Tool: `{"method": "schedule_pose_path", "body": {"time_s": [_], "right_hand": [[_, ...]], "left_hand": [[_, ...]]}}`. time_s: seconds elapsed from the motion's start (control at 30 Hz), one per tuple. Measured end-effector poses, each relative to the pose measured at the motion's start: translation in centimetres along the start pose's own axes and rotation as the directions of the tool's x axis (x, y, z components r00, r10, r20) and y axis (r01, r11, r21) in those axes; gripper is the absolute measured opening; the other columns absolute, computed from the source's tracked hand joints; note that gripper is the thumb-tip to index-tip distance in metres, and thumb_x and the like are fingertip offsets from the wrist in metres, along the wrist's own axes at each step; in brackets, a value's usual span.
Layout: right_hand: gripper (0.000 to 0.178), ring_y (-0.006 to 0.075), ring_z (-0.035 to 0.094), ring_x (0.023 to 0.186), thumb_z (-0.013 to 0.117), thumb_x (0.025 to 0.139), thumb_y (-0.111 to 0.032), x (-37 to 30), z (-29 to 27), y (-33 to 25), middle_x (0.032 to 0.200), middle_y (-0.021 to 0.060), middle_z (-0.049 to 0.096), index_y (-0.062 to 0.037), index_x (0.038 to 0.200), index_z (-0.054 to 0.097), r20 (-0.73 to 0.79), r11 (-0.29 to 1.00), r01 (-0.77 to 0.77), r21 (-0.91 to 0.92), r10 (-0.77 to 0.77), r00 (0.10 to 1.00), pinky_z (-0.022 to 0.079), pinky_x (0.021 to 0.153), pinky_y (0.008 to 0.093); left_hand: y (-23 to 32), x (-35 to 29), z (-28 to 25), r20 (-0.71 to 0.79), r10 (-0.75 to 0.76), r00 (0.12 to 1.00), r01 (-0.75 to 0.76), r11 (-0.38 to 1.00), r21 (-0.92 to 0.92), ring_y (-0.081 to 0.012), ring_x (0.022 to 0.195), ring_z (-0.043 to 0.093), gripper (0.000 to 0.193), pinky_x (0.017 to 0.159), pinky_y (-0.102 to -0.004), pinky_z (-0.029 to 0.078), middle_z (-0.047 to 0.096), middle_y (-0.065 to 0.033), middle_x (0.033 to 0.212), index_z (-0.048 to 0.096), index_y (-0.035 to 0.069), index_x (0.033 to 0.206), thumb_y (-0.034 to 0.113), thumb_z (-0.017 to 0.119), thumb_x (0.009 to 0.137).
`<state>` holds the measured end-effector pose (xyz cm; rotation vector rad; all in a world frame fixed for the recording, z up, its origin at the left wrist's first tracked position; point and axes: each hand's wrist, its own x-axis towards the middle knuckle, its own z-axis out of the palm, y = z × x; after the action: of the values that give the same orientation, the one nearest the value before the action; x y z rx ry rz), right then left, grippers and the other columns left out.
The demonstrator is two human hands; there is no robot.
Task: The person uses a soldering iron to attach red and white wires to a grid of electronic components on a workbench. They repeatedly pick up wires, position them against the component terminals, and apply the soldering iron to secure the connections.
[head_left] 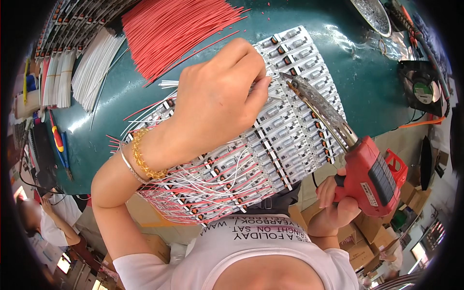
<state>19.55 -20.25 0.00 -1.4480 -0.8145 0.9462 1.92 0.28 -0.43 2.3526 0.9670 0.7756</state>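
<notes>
A white panel of circuit boards (290,140) lies tilted in front of me, overhanging the near edge of the green tabletop. Above its upper part my left hand (224,89) is closed in a pinch. White wires (168,84) poke out behind that hand, and a short white end shows by its fingertips. My right hand (338,205) grips a red soldering gun (374,176) from below. The gun's dark, crusted tip (286,77) touches or hovers just over the panel, close to my left fingertips. Red and white wires (227,181) trail across the panel's lower left rows.
A large bundle of red wires (179,34) and a bundle of white wires (96,67) lie at the back left. Screwdriver-like tools (59,142) rest at the left edge. A metal dish (371,17) and a small black fan (420,89) stand at the right. Another person (58,217) sits lower left.
</notes>
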Motion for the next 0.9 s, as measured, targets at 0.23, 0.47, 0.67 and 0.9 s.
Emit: {"method": "schedule_pose_path", "body": {"time_s": [0.23,0.47,0.67,0.9], "right_hand": [[0.074,0.0105,0.041,0.037,0.058,0.081,-0.058,0.17,0.96,-0.52,0.048,0.0009,0.044,0.0097,0.107,0.045,-0.061,0.996,-0.010,-0.089,0.005,0.998,0.035,0.040,0.0236],[0.084,0.0100,0.040,0.036,0.057,0.080,-0.061,0.21,0.66,-0.33,0.045,0.0000,0.043,0.0130,0.117,0.042,-0.061,0.996,0.068,-0.065,-0.071,0.996,0.035,0.039,0.0230],[0.085,0.0100,0.039,0.035,0.056,0.080,-0.061,0.18,0.46,-0.23,0.045,-0.0002,0.042,0.0125,0.120,0.040,-0.023,0.998,0.061,-0.012,-0.061,0.998,0.034,0.039,0.0228],[0.084,0.0092,0.039,0.036,0.054,0.082,-0.061,-0.47,0.39,-0.43,0.045,-0.0011,0.041,0.0121,0.120,0.039,-0.088,0.998,0.059,0.000,-0.058,0.994,0.034,0.039,0.0223]], "left_hand": [[-0.08,0.05,0.23,-0.014,0.012,1.000,-0.012,1.000,0.003,-0.0220,0.066,0.059,0.010,0.057,-0.0296,0.047,0.057,-0.0075,0.079,0.055,0.001,0.073,0.000,0.065,0.073],[-0.15,0.06,0.12,-0.018,0.026,1.000,-0.025,0.999,0.020,-0.0220,0.066,0.059,0.010,0.056,-0.0298,0.047,0.057,-0.0073,0.078,0.055,0.001,0.073,0.001,0.066,0.073],[-0.17,0.03,0.23,-0.020,0.037,0.999,-0.037,0.999,0.026,-0.0220,0.065,0.059,0.009,0.056,-0.0297,0.047,0.057,-0.0073,0.080,0.057,0.002,0.074,0.002,0.066,0.073],[0.29,-0.29,-0.46,0.054,-0.017,0.998,0.023,0.993,-0.119,-0.0210,0.065,0.059,0.010,0.055,-0.0289,0.047,0.058,-0.0085,0.083,0.060,0.000,0.075,0.001,0.069,0.072]]}}
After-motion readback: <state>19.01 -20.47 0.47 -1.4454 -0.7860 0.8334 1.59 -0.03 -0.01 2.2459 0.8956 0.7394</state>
